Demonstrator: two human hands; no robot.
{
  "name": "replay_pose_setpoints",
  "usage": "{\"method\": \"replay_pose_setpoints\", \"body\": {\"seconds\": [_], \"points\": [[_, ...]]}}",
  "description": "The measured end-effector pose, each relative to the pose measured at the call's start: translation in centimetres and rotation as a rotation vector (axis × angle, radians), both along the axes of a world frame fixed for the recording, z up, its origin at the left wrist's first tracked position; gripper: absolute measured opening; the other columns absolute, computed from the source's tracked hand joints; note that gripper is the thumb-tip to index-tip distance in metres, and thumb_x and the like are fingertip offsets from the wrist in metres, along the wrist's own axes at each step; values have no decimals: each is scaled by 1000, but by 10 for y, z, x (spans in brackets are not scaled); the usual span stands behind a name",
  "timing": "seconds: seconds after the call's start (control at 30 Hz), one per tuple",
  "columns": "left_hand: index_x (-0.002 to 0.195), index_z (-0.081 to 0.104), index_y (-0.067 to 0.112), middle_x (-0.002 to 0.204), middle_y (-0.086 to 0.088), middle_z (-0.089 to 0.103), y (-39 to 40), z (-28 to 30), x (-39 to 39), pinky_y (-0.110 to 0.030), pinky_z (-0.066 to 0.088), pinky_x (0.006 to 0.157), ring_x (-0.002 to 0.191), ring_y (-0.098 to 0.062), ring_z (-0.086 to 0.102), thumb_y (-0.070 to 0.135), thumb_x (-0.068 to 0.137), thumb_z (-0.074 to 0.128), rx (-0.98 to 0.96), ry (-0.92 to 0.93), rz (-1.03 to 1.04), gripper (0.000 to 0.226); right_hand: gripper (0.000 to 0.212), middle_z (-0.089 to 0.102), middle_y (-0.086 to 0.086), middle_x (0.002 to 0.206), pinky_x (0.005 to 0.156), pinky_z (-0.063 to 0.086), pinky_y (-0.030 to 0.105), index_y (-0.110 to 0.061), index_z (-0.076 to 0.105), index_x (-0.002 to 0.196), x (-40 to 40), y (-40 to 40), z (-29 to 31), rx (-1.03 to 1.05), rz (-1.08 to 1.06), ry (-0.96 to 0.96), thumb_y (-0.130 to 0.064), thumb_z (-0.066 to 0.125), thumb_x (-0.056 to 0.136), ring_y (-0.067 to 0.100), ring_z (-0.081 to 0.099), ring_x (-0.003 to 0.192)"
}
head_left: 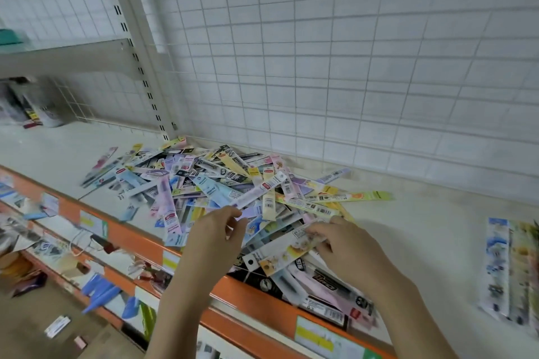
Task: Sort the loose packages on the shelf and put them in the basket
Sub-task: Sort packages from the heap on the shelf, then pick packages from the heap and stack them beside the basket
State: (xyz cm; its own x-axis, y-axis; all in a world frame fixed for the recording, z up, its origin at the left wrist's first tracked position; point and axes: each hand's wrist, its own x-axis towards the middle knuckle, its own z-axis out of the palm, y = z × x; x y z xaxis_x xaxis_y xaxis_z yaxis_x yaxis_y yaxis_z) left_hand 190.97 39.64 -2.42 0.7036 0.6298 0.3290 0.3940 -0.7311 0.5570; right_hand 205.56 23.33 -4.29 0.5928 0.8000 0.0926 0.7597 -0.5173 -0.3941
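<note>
White wire grid [335, 52] before tiled wall [379, 73], brown floor [35, 329]

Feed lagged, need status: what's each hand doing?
Left hand: pinching a pale strip package.
Right hand: gripping a white-yellow package.

Glossy plastic packages [221, 192] lie on a smooth matt shelf [423, 242].

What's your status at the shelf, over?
Left hand pinches a pale strip package; right hand pinches a yellow-printed one. Pile still large. Basket not in view.
</note>
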Motion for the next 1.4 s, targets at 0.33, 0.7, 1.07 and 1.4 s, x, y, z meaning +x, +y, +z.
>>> {"method": "replay_pose_setpoints", "body": {"seconds": [0.33,0.7,1.07,1.4], "points": [[112,63,14,86,3,61,35,-7,22,-16,39,61,76,-13,55,26,93,52,-10,-22,-130,25,15,47,-14,104,83,36,23,-31,61,101,-3,6,10,-47,-98,-153,-37,51,92,8,40,103],[109,64,13,88,1,63,82,-12,34,-14,35,56,63,-6,50,27,93,54,-50,-14,-310,24,32,56,-4,94,66,43,29,-21,32,128,-22,21,17,155,-276,-86,-18,41,97,13,53,73],[106,65,12,81,2,62,141,-10,14,-15,36,56,57,-3,47,24,92,54,-28,1,-374,21,25,66,-10,101,60,41,26,-34,60,115,-36,66,14,-100,-423,-182,-39,50,92,13,60,91],[88,65,12,80,-4,66,135,-8,30,-33,47,63,69,-22,59,19,90,57,-15,42,-444,10,13,39,-5,94,66,31,25,-16,63,100,-35,43,26,1,-619,-188,-19,56,89,14,44,78]]}}
